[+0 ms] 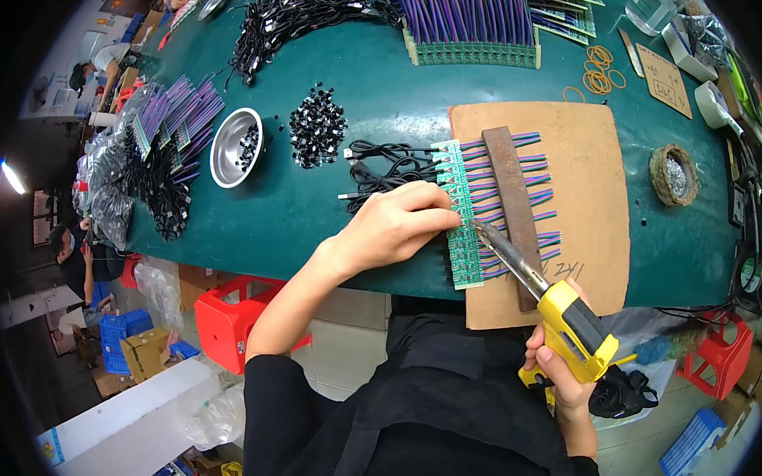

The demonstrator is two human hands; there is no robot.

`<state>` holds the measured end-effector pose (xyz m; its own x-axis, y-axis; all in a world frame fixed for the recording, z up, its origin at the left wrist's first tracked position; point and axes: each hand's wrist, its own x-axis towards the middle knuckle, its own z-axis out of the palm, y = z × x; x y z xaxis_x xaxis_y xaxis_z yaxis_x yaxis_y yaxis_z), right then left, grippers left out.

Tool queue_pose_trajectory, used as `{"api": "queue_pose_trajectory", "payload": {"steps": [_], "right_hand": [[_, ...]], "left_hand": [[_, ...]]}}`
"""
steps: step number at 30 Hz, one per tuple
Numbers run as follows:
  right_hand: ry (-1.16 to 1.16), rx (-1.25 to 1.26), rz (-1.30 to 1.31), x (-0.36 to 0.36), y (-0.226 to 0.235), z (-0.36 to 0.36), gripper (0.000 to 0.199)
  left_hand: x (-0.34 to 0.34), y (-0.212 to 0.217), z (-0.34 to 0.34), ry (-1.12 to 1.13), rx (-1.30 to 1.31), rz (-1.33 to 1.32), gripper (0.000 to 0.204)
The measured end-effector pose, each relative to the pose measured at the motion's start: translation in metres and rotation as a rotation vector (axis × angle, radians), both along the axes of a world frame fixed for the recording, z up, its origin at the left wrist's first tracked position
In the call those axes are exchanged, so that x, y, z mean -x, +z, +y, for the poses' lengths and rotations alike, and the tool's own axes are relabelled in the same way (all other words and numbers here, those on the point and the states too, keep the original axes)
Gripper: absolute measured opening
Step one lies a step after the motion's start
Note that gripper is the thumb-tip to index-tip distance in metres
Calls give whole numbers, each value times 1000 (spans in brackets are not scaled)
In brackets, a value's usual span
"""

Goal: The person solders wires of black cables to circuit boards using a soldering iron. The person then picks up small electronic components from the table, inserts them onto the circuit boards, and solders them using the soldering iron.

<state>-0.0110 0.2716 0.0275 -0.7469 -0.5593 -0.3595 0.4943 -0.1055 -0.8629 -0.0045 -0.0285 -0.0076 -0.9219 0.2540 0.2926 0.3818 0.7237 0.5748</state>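
Observation:
My right hand (567, 380) grips a yellow-and-black soldering gun (574, 323) by its handle. The gun's hot tip reaches a green strip of small circuit boards (463, 254). At that same spot, my left hand (403, 228) presses thumb and fingers together over the strip; what they pinch is too small to make out. Black USB cables (390, 166) lead away from the strip's left side. Multicoloured wires (532, 178) stick out to its right, under a rusty flat bar (509, 188). Beneath lies a sheet of brown cardboard (591, 188).
Left of the cables are a pile of small black parts (318, 126) and a metal bowl (225, 150). Bundles of black cables (293, 21) and wired boards (474, 53) lie farther back. Rubber bands (598, 73) and a round pot of solder scraps (674, 176) are at right. Red stools (224, 320) stand below.

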Motion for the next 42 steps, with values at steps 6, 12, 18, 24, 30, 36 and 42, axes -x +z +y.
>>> {"api": "queue_pose_trajectory", "payload": {"steps": [6, 12, 18, 24, 30, 36, 42], "right_hand": [[17, -35, 12, 0, 1, -1, 67], [43, -49, 21, 2, 5, -2, 67], [11, -21, 34, -1, 3, -2, 67], [-1, -10, -3, -1, 3, 1, 67], [91, -118, 34, 1, 5, 0, 73], [44, -88, 73, -2, 2, -1, 73], [-4, -8, 19, -1, 5, 1, 65]], "left_hand": [[7, -1, -9, -125, 95, 48, 28], [12, -1, -12, -188, 171, 91, 27], [13, 0, -14, -264, 284, 218, 28], [12, 1, -12, -279, 362, 257, 28], [13, 2, -9, -284, 410, 332, 25], [11, 4, -5, -262, 474, 392, 23], [11, 1, -5, -293, 426, 401, 23]]}}
